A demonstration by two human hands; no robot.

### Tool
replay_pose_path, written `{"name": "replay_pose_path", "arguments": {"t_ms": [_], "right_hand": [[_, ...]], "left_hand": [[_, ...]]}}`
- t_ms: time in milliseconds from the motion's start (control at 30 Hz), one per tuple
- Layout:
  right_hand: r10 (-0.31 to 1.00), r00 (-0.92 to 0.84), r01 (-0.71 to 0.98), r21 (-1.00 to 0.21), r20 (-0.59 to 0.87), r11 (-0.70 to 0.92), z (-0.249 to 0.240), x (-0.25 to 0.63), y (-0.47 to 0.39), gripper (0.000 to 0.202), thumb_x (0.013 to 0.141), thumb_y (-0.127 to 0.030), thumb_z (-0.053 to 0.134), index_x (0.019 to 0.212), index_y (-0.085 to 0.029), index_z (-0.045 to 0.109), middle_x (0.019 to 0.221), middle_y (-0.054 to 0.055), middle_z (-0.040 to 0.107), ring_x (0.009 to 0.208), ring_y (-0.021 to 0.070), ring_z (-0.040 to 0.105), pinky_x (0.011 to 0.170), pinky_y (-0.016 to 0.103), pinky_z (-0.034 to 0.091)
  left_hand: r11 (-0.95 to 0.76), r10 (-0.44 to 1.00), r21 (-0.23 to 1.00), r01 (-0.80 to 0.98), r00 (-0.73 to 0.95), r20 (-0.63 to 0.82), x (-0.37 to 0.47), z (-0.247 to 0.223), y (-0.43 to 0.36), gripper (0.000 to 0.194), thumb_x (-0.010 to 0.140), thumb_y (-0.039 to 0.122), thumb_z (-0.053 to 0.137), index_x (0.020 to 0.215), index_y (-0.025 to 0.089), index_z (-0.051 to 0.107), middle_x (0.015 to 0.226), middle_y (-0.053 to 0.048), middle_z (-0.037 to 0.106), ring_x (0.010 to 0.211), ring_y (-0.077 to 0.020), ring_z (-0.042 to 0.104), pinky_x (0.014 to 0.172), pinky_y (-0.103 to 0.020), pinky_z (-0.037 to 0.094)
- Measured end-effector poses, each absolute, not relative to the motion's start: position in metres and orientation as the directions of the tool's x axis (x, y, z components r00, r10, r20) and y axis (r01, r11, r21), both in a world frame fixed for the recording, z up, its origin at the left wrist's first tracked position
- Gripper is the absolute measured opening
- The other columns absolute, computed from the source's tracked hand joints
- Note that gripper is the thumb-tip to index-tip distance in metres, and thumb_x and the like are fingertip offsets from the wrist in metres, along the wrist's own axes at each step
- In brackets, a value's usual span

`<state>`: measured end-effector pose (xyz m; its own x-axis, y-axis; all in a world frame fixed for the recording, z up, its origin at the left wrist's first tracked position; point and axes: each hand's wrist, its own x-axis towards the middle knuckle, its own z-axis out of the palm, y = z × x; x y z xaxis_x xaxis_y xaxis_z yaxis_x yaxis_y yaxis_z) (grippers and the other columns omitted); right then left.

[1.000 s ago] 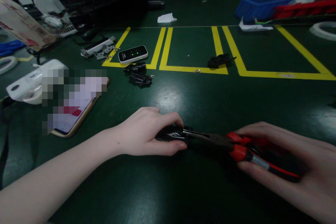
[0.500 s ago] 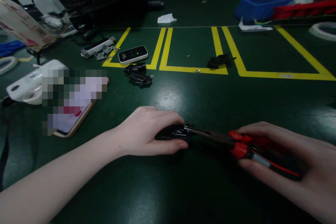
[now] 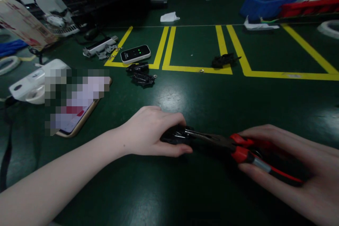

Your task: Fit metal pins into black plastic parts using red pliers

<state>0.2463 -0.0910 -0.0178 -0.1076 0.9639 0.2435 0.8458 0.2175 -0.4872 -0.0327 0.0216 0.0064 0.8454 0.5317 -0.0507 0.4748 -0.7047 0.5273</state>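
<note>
My left hand (image 3: 156, 132) is closed around a small black plastic part (image 3: 174, 135), low over the green table; the fingers cover much of it. In my right hand (image 3: 288, 162) are long-nose pliers (image 3: 239, 146) with red and black handles. Their jaws point left, and the tips meet the right end of the black part. Whether the tips grip anything small there, I cannot tell. Beyond my left hand lie more black plastic parts (image 3: 143, 78) beside a small metal ring (image 3: 155, 76).
A phone (image 3: 79, 106) and a white device (image 3: 39, 81) lie at left. Farther back are a white-edged black gadget (image 3: 135, 54), another black part (image 3: 224, 60) on yellow tape, and a second ring (image 3: 201, 71). A blue bin (image 3: 270, 3) stands at the back right.
The view has shifted slightly. The plier handles appear spread a little wider, while the tips stay at the black part. My left hand keeps its hold.
</note>
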Motion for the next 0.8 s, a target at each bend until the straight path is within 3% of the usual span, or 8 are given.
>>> {"name": "replay_pose_path", "arguments": {"t_ms": [233, 400, 533, 667, 800], "right_hand": [[0.946, -0.231, 0.836, -0.451, 0.228, 0.313, -0.0146, 0.2511, -0.0874, 0.037, 0.08, -0.056, 0.066, 0.111, -0.037, 0.059, 0.095, -0.005, 0.071, 0.069, 0.0187, 0.067, 0.051, 0.029, 0.052], [0.933, -0.211, 0.838, -0.438, 0.291, 0.326, -0.018, 0.2472, -0.0927, 0.038, 0.081, -0.053, 0.067, 0.112, -0.033, 0.06, 0.104, -0.003, 0.069, 0.079, 0.0192, 0.067, 0.065, 0.031, 0.055], [0.874, -0.292, 0.843, -0.327, 0.39, 0.427, -0.019, 0.2476, -0.0921, 0.04, 0.083, -0.052, 0.067, 0.115, -0.028, 0.061, 0.109, -0.001, 0.066, 0.088, 0.0169, 0.065, 0.076, 0.031, 0.052], [0.836, -0.335, 0.843, -0.257, 0.435, 0.472, -0.0202, 0.2488, -0.0876, 0.039, 0.086, -0.05, 0.065, 0.116, -0.025, 0.062, 0.109, 0.001, 0.065, 0.09, 0.0165, 0.064, 0.077, 0.032, 0.05], [0.841, -0.351, 0.832, -0.274, 0.411, 0.482, -0.0227, 0.2507, -0.0835, 0.04, 0.082, -0.053, 0.067, 0.114, -0.029, 0.063, 0.108, 0.001, 0.067, 0.095, 0.0214, 0.064, 0.079, 0.038, 0.052]], "left_hand": [[-0.711, 0.534, 0.506, 0.488, 0.843, -0.061, -0.0325, 0.0075, 0.0201, 0.038, 0.087, 0.056, 0.06, 0.097, 0.02, 0.064, 0.076, 0.001, 0.068, 0.065, -0.0147, 0.061, 0.064, -0.026, 0.04], [-0.736, 0.51, 0.495, 0.462, 0.859, -0.042, -0.0331, 0.0057, 0.0209, 0.037, 0.086, 0.055, 0.06, 0.098, 0.021, 0.065, 0.075, 0.002, 0.067, 0.064, -0.0141, 0.061, 0.066, -0.026, 0.04], [-0.742, 0.5, 0.497, 0.45, 0.865, -0.037, -0.0348, 0.0032, 0.0225, 0.036, 0.086, 0.055, 0.061, 0.099, 0.022, 0.064, 0.076, 0.003, 0.068, 0.067, -0.0149, 0.062, 0.066, -0.027, 0.04], [-0.739, 0.492, 0.516, 0.433, 0.87, -0.025, -0.0357, 0.0014, 0.0225, 0.033, 0.083, 0.052, 0.062, 0.098, 0.022, 0.063, 0.074, 0.004, 0.067, 0.066, -0.0147, 0.063, 0.067, -0.027, 0.04], [-0.725, 0.513, 0.531, 0.44, 0.858, -0.01, -0.0349, 0.0008, 0.0205, 0.031, 0.08, 0.048, 0.064, 0.095, 0.021, 0.063, 0.073, 0.005, 0.067, 0.065, -0.0137, 0.064, 0.067, -0.028, 0.039]]}}
